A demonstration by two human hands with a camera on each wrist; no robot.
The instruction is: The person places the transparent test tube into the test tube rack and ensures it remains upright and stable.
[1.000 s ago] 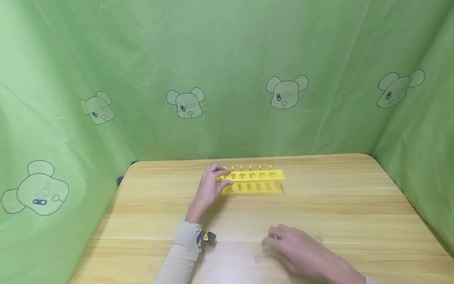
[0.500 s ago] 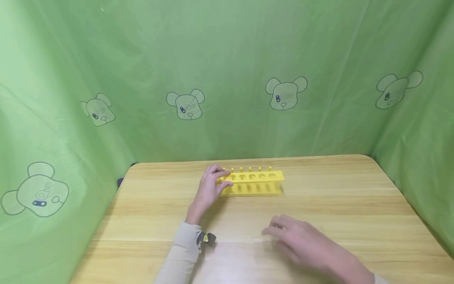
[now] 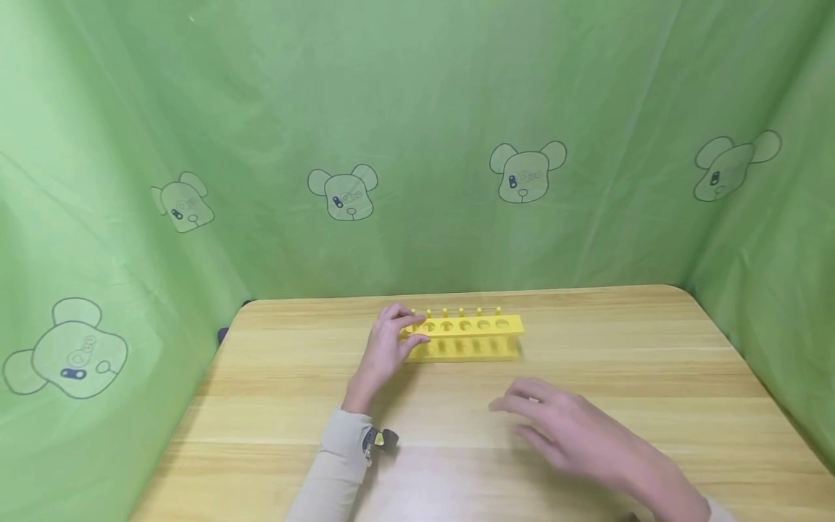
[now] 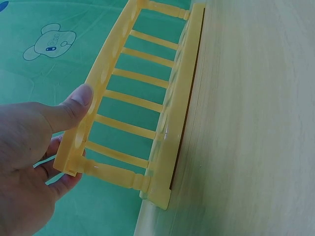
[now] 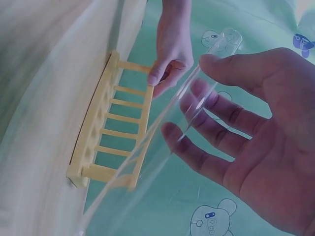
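Observation:
At the back of the table stands a yellow test tube rack [image 3: 479, 330] with a row of round holes and upright pegs behind. My left hand [image 3: 385, 348] grips the left end of its top plate, thumb in front and fingers behind; the left wrist view shows this hold on the rack [image 4: 179, 113] closely. To the front right, my right hand [image 3: 574, 435] is raised over the table. The right wrist view shows a clear glass-like test tube [image 5: 165, 140] held slantwise between thumb and fingertips of the right hand [image 5: 266, 118]. In the head view the tube hardly shows.
A wooden table [image 3: 652, 362] with rounded far corners lies under everything. Green curtains [image 3: 417, 87] with bear-head prints rise behind it and at both sides. A small dark device [image 3: 381, 436] sits on the left sleeve cuff.
My right hand has risen a little in the head view, away from my body and slightly rightward. The left hand and the rack have kept their place.

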